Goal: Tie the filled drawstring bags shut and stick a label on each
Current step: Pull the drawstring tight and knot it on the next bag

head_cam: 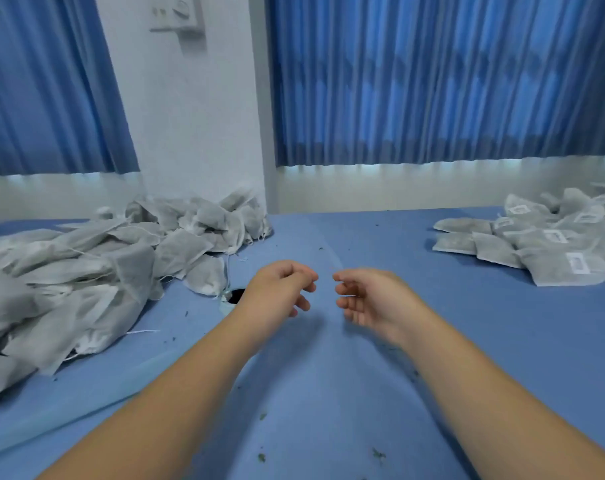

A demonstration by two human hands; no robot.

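Item: filled drawstring bags [86,271], grey-white gauzy fabric, heaped unlabelled on the left of the blue-covered worktop [363,375], several with loose white strings [141,331] trailing out. A second heap, the labelled bags [543,244], lies well apart at far right, each showing a white label [577,263]. Handling, as judged: light, soft and slumping, with loose fill that shifts. The cloth looks thin and liable to snag or shed, as the dark crumbs [378,454] scattered on the worktop suggest. Best taken by the gathered neck just below the strings, or by the strings themselves. The flat face should be pressed smooth for the label. Grip: left hand [280,289] and right hand [370,299] hover over the bare middle of the worktop, near each other, fingers loosely curled and apart, holding nothing that can be made out. Neither touches a bag; the unlabelled heap is nearest the left hand.
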